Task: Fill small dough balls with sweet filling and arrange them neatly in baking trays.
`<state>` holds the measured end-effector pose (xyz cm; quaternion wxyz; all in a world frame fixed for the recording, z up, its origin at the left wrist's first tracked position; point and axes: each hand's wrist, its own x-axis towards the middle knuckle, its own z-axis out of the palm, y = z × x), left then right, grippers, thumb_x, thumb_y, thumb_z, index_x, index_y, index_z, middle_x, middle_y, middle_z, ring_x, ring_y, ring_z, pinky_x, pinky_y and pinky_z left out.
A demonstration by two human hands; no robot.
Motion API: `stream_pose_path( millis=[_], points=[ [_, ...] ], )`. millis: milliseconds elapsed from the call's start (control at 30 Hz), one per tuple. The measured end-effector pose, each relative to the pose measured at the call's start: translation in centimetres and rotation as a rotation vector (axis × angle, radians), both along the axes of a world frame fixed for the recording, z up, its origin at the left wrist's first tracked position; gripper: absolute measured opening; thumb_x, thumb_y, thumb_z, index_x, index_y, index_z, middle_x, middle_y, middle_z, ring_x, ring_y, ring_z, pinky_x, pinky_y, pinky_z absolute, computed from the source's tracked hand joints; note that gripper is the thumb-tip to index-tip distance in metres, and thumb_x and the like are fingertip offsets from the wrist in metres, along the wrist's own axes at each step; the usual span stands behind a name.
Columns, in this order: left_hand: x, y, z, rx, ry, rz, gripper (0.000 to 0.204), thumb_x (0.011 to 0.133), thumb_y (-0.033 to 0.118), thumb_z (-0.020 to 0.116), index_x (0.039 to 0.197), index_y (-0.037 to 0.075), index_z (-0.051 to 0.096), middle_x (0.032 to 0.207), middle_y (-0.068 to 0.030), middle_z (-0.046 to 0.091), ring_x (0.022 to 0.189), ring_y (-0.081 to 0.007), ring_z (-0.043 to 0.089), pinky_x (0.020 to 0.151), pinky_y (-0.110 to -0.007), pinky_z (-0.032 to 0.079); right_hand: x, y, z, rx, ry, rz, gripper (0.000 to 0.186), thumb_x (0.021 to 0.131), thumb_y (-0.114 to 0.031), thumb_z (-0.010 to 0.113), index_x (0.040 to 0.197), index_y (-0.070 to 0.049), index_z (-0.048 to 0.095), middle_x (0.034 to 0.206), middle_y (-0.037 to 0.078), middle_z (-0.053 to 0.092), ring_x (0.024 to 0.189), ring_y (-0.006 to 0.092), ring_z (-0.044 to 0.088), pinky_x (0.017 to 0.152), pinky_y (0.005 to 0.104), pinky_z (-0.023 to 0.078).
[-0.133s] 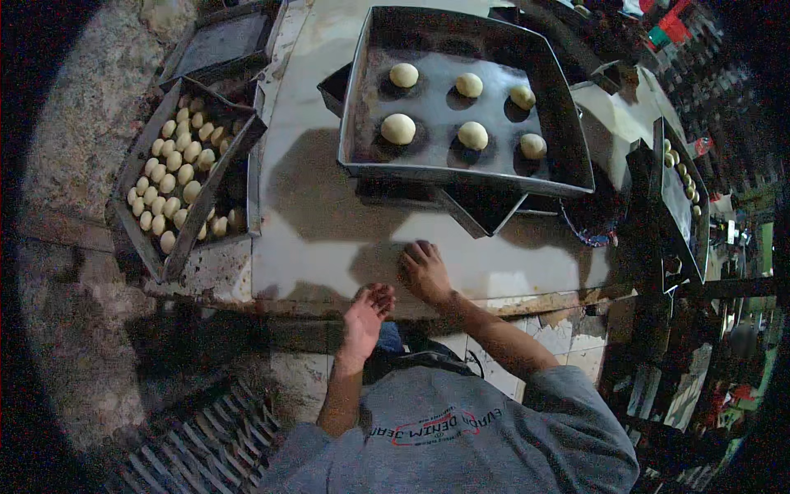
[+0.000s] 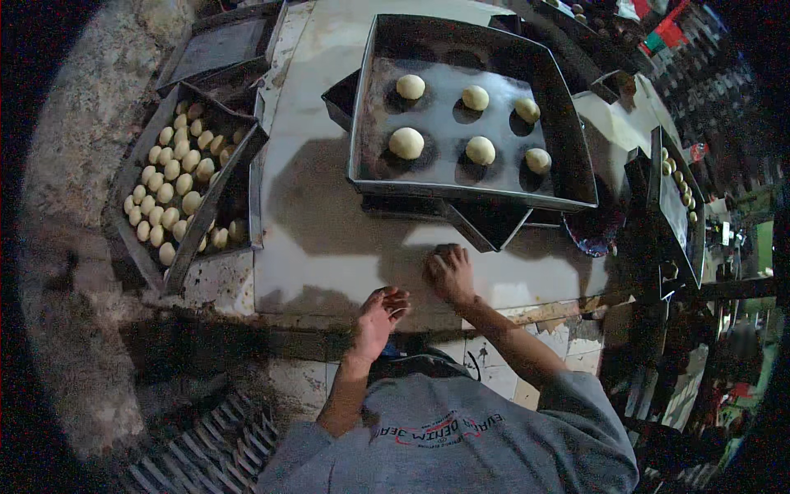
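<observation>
My right hand (image 2: 448, 272) is curled down on the pale worktop (image 2: 321, 247), just in front of a large metal tray (image 2: 473, 185); whatever may be under its fingers is hidden. My left hand (image 2: 380, 323) is palm-up near the worktop's front edge, fingers loosely bent and apart, holding nothing. The tray rests on more dark metal pans (image 2: 485, 222) and holds several round pale dough balls (image 2: 406, 143), spaced apart.
At the left, an angled metal box (image 2: 136, 247) holds many dough balls, with another tray (image 2: 214, 45) behind it. At the right stands a tray (image 2: 683, 239) with a row of balls. A dark patterned cloth (image 2: 588, 235) lies beside the centre stack.
Both hands have shifted a little to the right, the right one more, with its fingers curled. The centre tray sits slightly lower in the picture.
</observation>
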<state>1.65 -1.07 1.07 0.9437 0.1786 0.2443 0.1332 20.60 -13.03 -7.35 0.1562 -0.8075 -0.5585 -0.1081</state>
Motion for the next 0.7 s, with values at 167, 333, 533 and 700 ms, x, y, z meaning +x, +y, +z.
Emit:
stream_pose_path(
  millis=[167,333,533,700],
  points=[
    [3.3,6.7,-0.3,0.018,-0.06,-0.163,0.034,0.085,0.031,0.052,0.104,0.004,0.054,0.103,-0.0133,0.059,0.094,-0.0221,0.055,0.083,-0.034,0.042,-1.1,4.8,1.2,0.021,0.128,-0.265,0.025,0.07,-0.017,0.061,0.091,-0.005,0.056,0.099,0.015,0.051,0.094,0.036,0.042,0.078,0.0451,0.036],
    [6.1,11.5,-1.4,0.025,-0.038,-0.298,0.03,0.087,0.028,0.049,0.102,0.003,0.055,0.098,-0.0102,0.06,0.088,-0.0216,0.057,0.078,-0.032,0.043,-4.1,5.6,9.3,-0.056,0.36,-0.506,0.028,0.067,-0.012,0.062,0.093,-0.004,0.055,0.096,0.016,0.052,0.09,0.035,0.046,0.078,0.0421,0.041],
    [7.3,15.1,-1.3,-0.063,-0.059,-0.526,0.033,0.087,0.032,0.049,0.104,0.004,0.054,0.1,-0.0082,0.058,0.091,-0.0195,0.055,0.081,-0.034,0.041,-0.3,3.1,18.5,-0.038,1.547,-0.323,0.048,0.072,-0.024,0.068,0.11,0.002,0.053,0.106,0.011,0.058,0.1,0.0198,0.053,0.089,0.0316,0.04],
    [6.1,15.4,-0.9,-0.082,-0.155,-0.506,0.033,0.086,0.033,0.049,0.105,0.005,0.054,0.104,-0.0089,0.057,0.095,-0.0203,0.053,0.084,-0.035,0.039,9.9,13.7,31.8,0.114,1.08,-0.123,0.037,0.078,-0.007,0.058,0.113,0.003,0.05,0.106,0.009,0.057,0.101,0.0172,0.053,0.087,0.0298,0.043]
  ],
)
